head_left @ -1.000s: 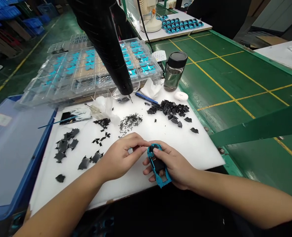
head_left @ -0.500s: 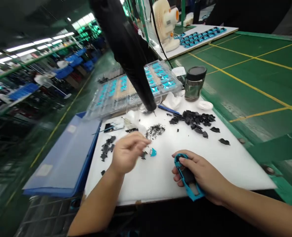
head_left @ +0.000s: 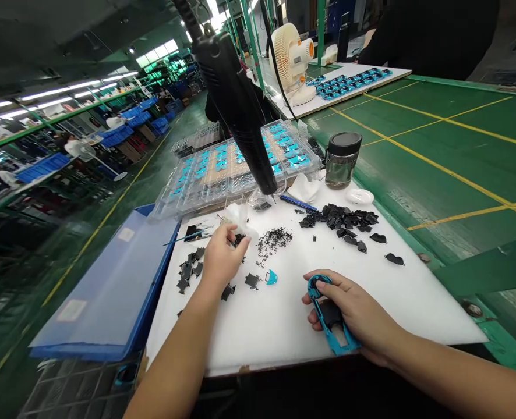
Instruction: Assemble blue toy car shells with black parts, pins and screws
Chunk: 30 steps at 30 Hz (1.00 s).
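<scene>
Head view: the right hand (head_left: pixel 349 305) clenches a teal model-car shell (head_left: pixel 334 338); a small teal piece (head_left: pixel 271 277) now lies off it; the left hand's (head_left: pixel 223 257) fingers curl by black plastic scraps (head_left: pixel 239 239), grip unclear.

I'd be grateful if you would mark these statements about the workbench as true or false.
1. The right hand holds a blue car-shaped shell. True.
2. The left hand grips the glass jar. False: it is at the black pieces beside a white tissue, and the jar stands at the far side of the board, away from both hands.
3. A small blue piece lies on the white board, apart from both hands. True.
4. The black hot-air gun lies flat on the board. False: it hangs above the board, nozzle pointing down.
5. The clear trays beyond the board hold blue parts. True.
</scene>
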Each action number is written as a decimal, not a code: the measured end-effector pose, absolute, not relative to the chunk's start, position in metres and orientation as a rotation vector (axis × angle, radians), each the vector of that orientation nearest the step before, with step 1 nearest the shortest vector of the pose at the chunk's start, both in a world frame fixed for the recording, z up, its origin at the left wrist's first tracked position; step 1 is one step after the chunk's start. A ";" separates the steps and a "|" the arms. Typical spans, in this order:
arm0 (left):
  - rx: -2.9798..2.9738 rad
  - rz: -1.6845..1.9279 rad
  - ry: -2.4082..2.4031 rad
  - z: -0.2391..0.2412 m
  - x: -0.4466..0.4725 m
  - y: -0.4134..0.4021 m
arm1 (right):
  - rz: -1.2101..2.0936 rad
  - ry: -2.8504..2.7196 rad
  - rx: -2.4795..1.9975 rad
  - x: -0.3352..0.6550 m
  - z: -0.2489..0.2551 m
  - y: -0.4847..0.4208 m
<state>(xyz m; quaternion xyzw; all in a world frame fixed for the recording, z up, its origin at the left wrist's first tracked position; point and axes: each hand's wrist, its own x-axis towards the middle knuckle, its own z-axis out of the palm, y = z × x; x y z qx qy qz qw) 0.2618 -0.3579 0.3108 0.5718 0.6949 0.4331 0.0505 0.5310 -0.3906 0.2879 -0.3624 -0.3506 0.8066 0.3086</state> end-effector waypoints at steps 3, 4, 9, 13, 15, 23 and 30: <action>1.830 1.199 2.191 0.306 0.269 -0.350 | 2.118 -0.955 -0.972 0.530 0.288 -0.390; 1.848 1.177 2.203 0.305 0.269 -0.347 | 2.117 -0.960 -0.966 0.529 0.287 -0.390; 1.859 1.212 2.242 0.303 0.267 -0.346 | 2.127 -0.968 -0.919 0.528 0.284 -0.389; 1.705 1.618 1.786 0.307 0.277 -0.363 | 2.145 -0.982 -0.930 0.529 0.283 -0.388; 1.610 1.745 1.436 0.311 0.286 -0.371 | 2.161 -0.987 -0.937 0.529 0.284 -0.388; 1.606 1.426 1.022 0.315 0.293 -0.390 | 2.169 -1.085 -0.947 0.531 0.282 -0.386; 1.677 1.762 1.010 0.315 0.302 -0.395 | 2.176 -1.110 -1.000 0.529 0.280 -0.386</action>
